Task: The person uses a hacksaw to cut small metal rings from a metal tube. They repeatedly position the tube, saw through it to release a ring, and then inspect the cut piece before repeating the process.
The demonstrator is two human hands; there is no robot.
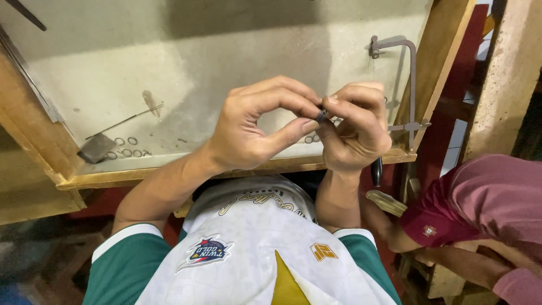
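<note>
While the white-and-green jersey (pixel 248 254) filled the nearest part of the view, both bare forearms rose from it toward the wooden-framed grey bench tray (pixel 169 62), the landmark here. Just above the tray's near wooden edge, the left hand (pixel 254 127) curled with thumb and forefinger pinched shut on a small dark metal ring (pixel 322 115); the right hand (pixel 355 127) met it from the other side, its fingertips also clamped on that same ring, so the piece sat between the two hands and clear of the tray's surface. As a judgement, the ring was mid-handling, being bent or closed by finger pressure, with nothing yet set down. Beyond the hands, on the tray's left part, several small wire rings (pixel 127 148) lay loose beside a flat grey metal scrap (pixel 96 148) and a thin straight wire (pixel 127 120); these looked already formed, though whether finished I could not tell. At the tray's right edge stood a grey metal saw frame (pixel 411 85). Off the tray's right side, another person's maroon sleeve (pixel 485 197) showed.
</note>
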